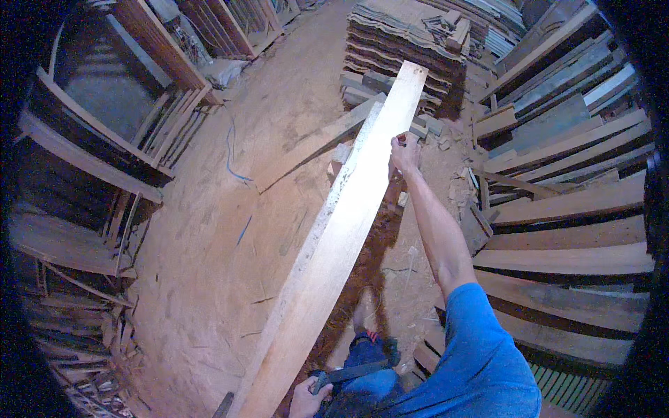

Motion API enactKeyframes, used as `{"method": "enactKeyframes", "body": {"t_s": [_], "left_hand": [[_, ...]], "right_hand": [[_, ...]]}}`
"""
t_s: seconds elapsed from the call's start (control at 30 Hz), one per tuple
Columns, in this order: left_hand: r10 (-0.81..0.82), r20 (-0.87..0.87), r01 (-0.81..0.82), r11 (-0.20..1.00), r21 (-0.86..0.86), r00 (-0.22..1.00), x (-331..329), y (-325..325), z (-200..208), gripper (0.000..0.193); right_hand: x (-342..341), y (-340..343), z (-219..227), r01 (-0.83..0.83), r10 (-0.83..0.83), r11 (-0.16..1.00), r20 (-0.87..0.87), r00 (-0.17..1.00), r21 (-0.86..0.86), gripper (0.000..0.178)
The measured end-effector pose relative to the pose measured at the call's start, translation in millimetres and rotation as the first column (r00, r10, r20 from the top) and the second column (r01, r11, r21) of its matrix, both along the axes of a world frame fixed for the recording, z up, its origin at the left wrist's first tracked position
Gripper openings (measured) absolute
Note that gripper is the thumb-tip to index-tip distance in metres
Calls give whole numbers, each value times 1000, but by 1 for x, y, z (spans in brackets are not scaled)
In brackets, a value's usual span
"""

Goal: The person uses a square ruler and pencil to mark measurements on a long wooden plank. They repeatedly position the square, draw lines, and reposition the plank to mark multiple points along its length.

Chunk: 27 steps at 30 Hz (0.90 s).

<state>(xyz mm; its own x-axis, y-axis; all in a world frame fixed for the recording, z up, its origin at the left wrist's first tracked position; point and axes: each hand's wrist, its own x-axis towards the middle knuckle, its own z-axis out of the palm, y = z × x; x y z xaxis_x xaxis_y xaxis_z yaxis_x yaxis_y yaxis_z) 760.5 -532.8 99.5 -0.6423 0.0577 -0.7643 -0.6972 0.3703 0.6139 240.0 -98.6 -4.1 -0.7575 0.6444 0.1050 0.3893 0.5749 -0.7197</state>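
A long pale wooden plank [352, 188] runs from the lower left up to the far middle. Its left edge is rough and speckled, its top face bright. At its right edge, toward the far end, my right hand [405, 155] is closed with the fingers curled around the edge; a small dark spot shows between thumb and finger. Low in the view, near the plank's close end, my left hand [307, 400] is closed on a dark bar-shaped tool [359, 370] that lies across in front of my legs. The tool's exact kind cannot be made out.
Wavy brown sheets [390, 45] are stacked beyond the plank's far end. Boards fill racks [571, 230] along the right, and wooden frames [104, 150] lean at the left. A board [313, 143] lies beneath the plank; blue strips [237, 171] and scraps lie on the dusty floor.
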Motion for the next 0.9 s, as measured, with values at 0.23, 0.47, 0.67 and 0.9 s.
{"method": "enactKeyframes", "body": {"t_s": [0.23, 0.47, 0.67, 0.9], "left_hand": [[-104, -33, 102, 993, -60, 994, -14, 0, 8, 19], [-27, 11, 27, 1000, 6, 1000, -43, 15, 44, 20], [-30, -5, 30, 998, -63, 1000, -30, 12, 35, 19], [150, 77, -163, 962, 218, 986, -53, 26, 47, 24]], "right_hand": [[-1, -27, 28, -127, 139, 987, 125, 982, -103, 30], [-9, -2, -8, -198, 195, 978, -42, 980, -70, 29], [21, 19, 5, -230, 229, 965, 30, 973, 123, 34], [236, 57, -118, -52, 65, 979, 57, 996, -198, 40]]}}
